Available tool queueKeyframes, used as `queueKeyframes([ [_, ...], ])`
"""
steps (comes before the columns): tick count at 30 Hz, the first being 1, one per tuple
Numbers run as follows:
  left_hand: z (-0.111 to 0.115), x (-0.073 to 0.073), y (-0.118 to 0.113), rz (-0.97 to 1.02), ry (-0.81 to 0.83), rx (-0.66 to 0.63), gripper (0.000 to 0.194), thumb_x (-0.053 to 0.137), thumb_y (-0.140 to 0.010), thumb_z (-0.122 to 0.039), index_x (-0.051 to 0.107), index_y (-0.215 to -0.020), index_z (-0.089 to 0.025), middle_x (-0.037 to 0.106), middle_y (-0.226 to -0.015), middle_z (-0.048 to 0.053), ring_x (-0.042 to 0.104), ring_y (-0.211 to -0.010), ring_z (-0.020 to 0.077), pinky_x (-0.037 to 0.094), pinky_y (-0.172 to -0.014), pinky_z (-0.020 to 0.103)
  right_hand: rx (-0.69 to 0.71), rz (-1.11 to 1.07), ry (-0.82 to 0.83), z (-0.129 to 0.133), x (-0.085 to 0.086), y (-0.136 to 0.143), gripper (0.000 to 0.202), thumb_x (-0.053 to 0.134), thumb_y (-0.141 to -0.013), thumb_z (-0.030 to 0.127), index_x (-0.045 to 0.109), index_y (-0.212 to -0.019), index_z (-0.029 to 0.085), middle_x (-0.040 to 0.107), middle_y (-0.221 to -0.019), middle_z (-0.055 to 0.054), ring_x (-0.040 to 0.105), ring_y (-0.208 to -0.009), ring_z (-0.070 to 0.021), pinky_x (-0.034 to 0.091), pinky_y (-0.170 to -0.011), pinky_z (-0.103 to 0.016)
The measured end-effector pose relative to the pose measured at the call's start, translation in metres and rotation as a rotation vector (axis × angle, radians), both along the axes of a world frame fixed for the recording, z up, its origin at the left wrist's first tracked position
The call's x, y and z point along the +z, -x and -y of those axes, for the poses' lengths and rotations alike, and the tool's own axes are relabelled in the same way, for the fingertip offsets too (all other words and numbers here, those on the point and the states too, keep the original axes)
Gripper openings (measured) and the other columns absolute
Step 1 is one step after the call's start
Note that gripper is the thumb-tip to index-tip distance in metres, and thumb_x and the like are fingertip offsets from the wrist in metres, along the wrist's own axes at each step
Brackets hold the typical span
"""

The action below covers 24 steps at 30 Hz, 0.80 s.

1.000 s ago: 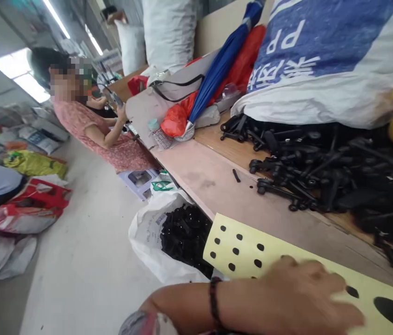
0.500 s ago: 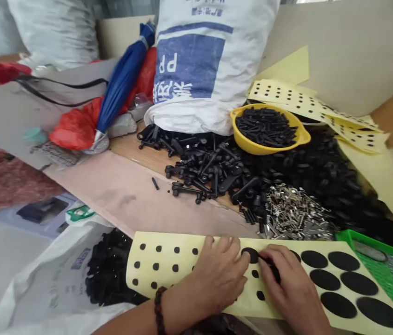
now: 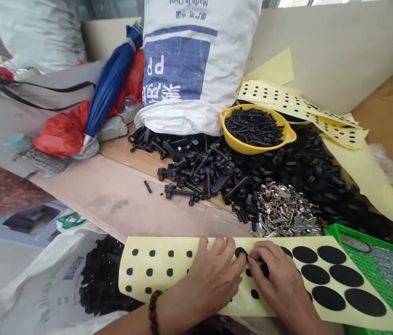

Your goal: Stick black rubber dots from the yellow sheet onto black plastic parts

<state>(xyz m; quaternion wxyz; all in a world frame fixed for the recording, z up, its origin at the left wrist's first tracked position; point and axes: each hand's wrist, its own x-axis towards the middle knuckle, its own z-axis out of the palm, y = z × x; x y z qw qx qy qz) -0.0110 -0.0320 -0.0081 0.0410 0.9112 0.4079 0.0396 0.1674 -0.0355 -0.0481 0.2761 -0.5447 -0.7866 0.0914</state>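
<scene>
A long pale-yellow sticker sheet (image 3: pixel 269 307) lies under both hands, with large black ovals at its right end and small black dots to the left. My left hand (image 3: pixel 210 274) is closed on the sheet, fingers bent near its upper edge and the index fingertip against a black round sticker (image 3: pixel 241 252). Close beside it, my right hand (image 3: pixel 280 279) pinches at that sticker's right edge. Dark material shows under the right fingers, partly hidden. Both palms and the left thumb's contact are out of sight.
Beyond the sheet are heaps of black plastic parts (image 3: pixel 203 167) and small metal clips (image 3: pixel 283 209). A yellow colander (image 3: pixel 252 146) holds black pieces. A green tray (image 3: pixel 356 274) is at right, a white bag (image 3: pixel 53 279) at left, a large sack (image 3: pixel 227 60) behind.
The view has shifted slightly, so most things appear farther left. My right fingertips have come closer to the left index finger at the sticker's edge. The left hand keeps its pose.
</scene>
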Motion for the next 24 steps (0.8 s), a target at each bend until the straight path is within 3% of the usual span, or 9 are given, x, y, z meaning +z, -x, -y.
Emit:
queueKeyframes([
  [15, 0.001, -0.004, 0.002, 0.008, -0.019, -0.001, 0.03, 0.046, -0.093, -0.038, 0.051, -0.117, -0.019, 0.052, -0.123, 0.012, 0.047, -0.107, 0.0286, 0.041, -0.081, 0.045, 0.013, -0.119, 0.007, 0.009, -0.004, -0.001, 0.013, 0.045, -0.091, 0.021, 0.048, -0.079, 0.024, 0.06, -0.08, -0.004, 0.058, -0.075, -0.0218, 0.042, -0.07, -0.036],
  [24, 0.001, 0.001, 0.012, 0.063, 0.059, -0.027, 0.025, 0.047, -0.092, -0.037, 0.054, -0.108, -0.018, 0.054, -0.119, 0.012, 0.05, -0.105, 0.0286, 0.045, -0.08, 0.043, 0.149, -0.104, -0.047, 0.0, 0.007, -0.006, 0.012, 0.049, -0.087, 0.021, 0.054, -0.077, 0.025, 0.067, -0.076, -0.002, 0.066, -0.072, -0.021, 0.051, -0.065, -0.033],
])
